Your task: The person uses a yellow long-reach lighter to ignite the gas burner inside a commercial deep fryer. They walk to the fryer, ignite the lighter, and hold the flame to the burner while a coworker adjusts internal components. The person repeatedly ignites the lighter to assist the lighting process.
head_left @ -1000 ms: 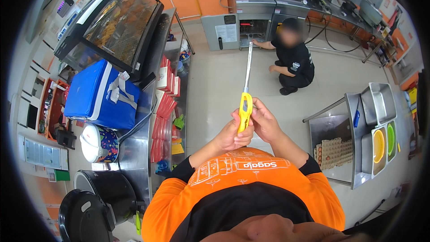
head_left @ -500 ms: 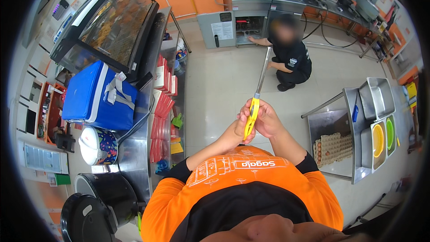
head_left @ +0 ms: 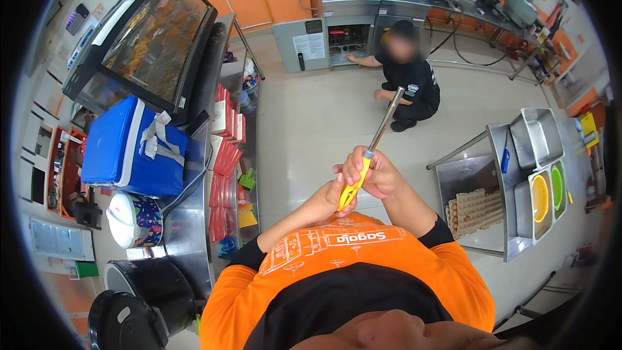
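A long-necked lighter with a yellow handle and a slim metal barrel is held in front of my chest, its tip pointing up and away to the right. My left hand is closed round the lower part of the handle. Wrapped about the upper handle, near the base of the barrel, is my right hand. Both hands touch each other, and some fingers are hidden behind the handle. No flame shows at the tip.
A co-worker in black crouches ahead, one arm reaching to the open cabinet of a fryer. On my left stands a steel counter with a blue cooler box. At right is a steel table with egg trays below.
The lighter's handle has shifted slightly left and its barrel leans further right. My hands are still on it, their fingers slightly moved. The whole view has shifted a little.
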### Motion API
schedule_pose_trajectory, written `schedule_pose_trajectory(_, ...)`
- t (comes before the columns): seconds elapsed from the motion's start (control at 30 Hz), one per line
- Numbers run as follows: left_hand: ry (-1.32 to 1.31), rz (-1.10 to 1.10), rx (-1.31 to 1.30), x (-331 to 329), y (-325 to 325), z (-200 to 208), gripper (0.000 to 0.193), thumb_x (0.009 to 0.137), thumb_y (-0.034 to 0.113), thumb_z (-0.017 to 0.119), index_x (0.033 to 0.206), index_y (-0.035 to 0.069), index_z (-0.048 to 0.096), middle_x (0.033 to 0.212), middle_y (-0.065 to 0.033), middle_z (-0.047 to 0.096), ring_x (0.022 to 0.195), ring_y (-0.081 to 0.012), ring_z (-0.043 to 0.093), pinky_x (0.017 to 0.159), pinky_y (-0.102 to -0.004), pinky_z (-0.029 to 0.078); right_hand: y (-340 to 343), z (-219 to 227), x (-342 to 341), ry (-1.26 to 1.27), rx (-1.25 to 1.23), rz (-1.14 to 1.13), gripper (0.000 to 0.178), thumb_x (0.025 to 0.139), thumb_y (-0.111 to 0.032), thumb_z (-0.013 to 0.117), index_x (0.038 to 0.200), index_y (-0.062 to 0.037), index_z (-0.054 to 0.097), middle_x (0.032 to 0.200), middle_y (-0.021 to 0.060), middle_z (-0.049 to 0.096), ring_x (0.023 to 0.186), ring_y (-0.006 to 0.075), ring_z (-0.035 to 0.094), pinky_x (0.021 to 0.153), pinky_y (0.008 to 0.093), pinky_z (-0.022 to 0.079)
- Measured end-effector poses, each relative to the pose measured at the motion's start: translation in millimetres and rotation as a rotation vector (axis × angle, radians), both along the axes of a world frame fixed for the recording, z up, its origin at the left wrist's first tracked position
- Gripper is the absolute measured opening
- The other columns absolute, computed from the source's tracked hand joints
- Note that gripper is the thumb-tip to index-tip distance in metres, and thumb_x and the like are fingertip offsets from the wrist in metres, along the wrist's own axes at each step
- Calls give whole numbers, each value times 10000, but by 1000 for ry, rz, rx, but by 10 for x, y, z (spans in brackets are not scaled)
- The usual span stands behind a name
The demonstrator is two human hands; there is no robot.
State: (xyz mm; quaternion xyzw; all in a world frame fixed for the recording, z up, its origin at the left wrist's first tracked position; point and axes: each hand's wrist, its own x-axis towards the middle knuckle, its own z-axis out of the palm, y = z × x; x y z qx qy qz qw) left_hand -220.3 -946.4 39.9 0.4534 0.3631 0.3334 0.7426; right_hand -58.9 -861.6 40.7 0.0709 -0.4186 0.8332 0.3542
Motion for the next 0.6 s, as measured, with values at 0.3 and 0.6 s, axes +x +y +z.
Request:
schedule_pose_trajectory(0.3,289,155,278,106,22,66,508,1079,488,335,1066,22,535,779,-42,543,710,-133,524,658,-281,445,38,-81,-10,-333,-237,-300,229,995,-249,639,1084,-63,539,982,90,633,899,161,623,689,257,530)
schedule_pose_trajectory(0.6,0,210,108,116,40,20,433,1104,412,282,1089,33,490,802,-48,556,735,-134,535,691,-272,458,-213,64,-159,-332,-43,-307,353,1042,-185,506,1333,-124,317,1083,153,598,968,184,639,579,232,574)
